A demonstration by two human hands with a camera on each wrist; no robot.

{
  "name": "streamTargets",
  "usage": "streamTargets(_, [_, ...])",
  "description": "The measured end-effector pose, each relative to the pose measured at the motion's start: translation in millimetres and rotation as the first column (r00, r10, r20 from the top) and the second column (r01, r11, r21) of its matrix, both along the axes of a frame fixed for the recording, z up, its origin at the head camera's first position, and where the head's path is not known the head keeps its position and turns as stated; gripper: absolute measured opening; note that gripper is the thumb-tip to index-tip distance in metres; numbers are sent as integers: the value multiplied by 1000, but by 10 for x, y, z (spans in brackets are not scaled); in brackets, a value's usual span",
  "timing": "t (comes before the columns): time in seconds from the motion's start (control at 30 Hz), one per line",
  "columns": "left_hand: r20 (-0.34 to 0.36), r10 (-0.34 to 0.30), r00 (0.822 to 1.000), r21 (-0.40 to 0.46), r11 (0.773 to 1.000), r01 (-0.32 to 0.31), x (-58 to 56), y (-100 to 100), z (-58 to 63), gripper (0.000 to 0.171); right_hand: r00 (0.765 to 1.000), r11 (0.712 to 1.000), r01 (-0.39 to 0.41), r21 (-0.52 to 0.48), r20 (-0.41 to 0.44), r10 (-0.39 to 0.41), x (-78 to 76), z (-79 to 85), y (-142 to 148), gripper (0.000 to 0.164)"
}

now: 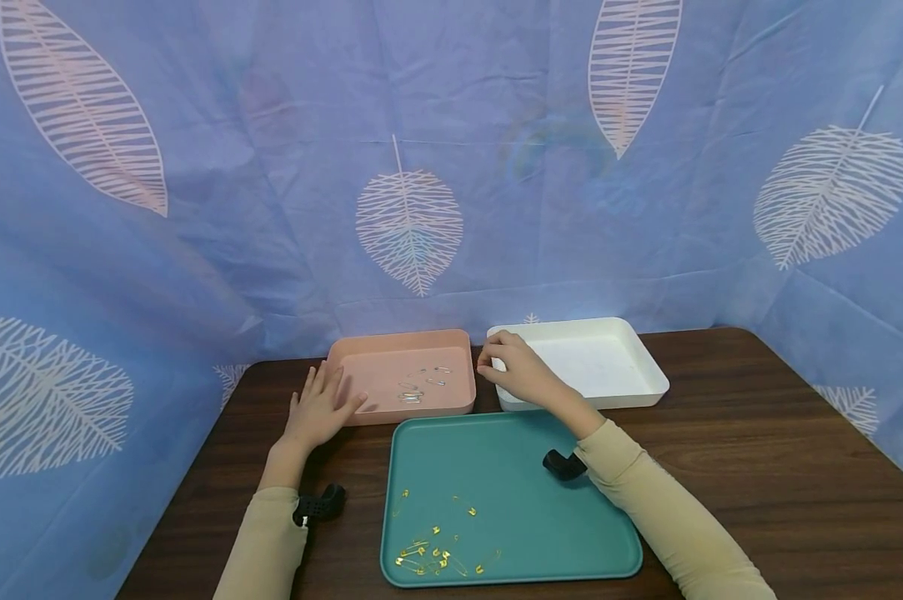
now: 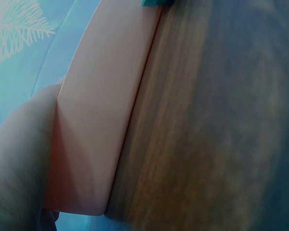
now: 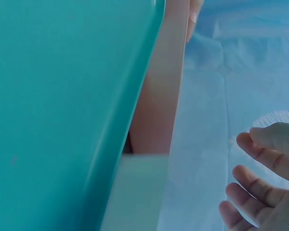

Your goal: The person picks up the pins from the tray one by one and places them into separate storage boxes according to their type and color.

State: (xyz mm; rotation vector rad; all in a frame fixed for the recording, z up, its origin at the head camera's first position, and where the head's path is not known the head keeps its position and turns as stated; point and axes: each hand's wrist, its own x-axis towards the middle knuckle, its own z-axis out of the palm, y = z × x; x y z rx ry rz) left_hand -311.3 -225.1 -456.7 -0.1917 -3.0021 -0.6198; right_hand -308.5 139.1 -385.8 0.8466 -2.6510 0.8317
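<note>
My left hand (image 1: pixel 318 412) rests at the left end of the pink tray (image 1: pixel 361 350), fingers spread over its rim and thumb along the near side. In the left wrist view, the thumb (image 2: pixel 24 154) lies against the pink wall. Several silver safety pins (image 1: pixel 411 397) lie in that tray. Over the left edge of the white tray (image 1: pixel 649 392) hovers my right hand (image 1: pixel 522 367), its fingers loosely bent. In the right wrist view, the thumb tip (image 3: pixel 257 134) overlaps the index fingertip, with no object visible between them. Several gold safety pins (image 1: pixel 421 550) lie in the green tray (image 1: pixel 541 533).
The green tray sits nearest me, with the pink and white trays side by side behind it. They stand on a dark wooden table (image 1: pixel 751 433). A blue leaf-patterned cloth (image 1: pixel 526 217) hangs behind and along both sides.
</note>
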Motion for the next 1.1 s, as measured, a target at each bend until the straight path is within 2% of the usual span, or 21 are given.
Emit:
streamTargets(0.2, [-4, 0, 1000, 10, 1000, 0, 20, -1, -6, 88, 999, 997, 50, 55, -19, -49, 93, 16, 220, 10])
streamTargets(0.37, [-8, 3, 1000, 13, 1000, -3, 35, -2, -25, 88, 984, 983, 104, 154, -157, -79, 161, 3, 398, 24])
streamTargets(0.5, [-19, 5, 1000, 9, 1000, -5, 43, 5, -29, 88, 958, 968, 148, 204, -273, -89, 220, -13, 547, 40])
streamTargets(0.63, [-34, 9, 999, 3, 1000, -9, 56, 17, -14, 88, 934, 953, 196, 232, -339, -109, 260, -66, 710, 53])
streamTargets(0.9, [-42, 16, 999, -64, 998, -18, 69, 18, 39, 91, 911, 935, 261, 239, -382, -157, 263, -133, 1033, 61])
streamTargets(1.1, [-95, 13, 995, -83, 996, -21, 88, 24, 89, 89, 914, 917, 305, 255, -350, -207, 263, -130, 1245, 62])
